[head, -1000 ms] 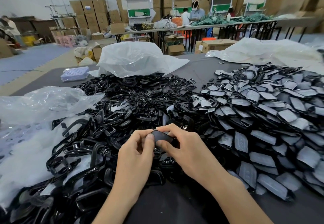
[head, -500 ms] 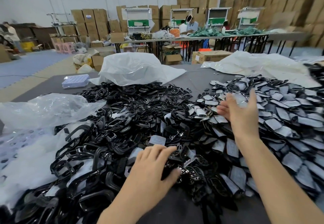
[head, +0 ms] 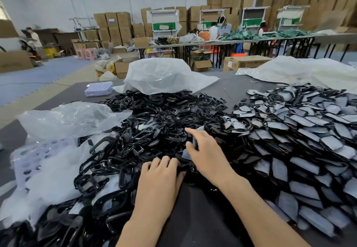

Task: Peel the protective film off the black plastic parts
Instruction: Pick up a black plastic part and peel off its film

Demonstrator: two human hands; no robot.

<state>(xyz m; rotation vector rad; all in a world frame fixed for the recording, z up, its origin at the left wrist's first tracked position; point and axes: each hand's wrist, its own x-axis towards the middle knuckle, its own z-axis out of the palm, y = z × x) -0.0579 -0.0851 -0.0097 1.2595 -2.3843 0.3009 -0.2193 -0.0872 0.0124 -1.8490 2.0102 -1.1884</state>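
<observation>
Your right hand pinches a black part over the pile, while your left hand rests there with fingers curled, grasp unclear.

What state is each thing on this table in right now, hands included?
Right hand: pinching a black part.
Left hand: fingers bent, resting on the heap; hold unclear.
Black frames: heaped, mostly bare and glossy.
Flat parts: heaped at right, grey film still on.
White bag: crumpled, lying on the table.
Clear bag: crumpled, lying at left.
Purple tray: flat on the table.
</observation>
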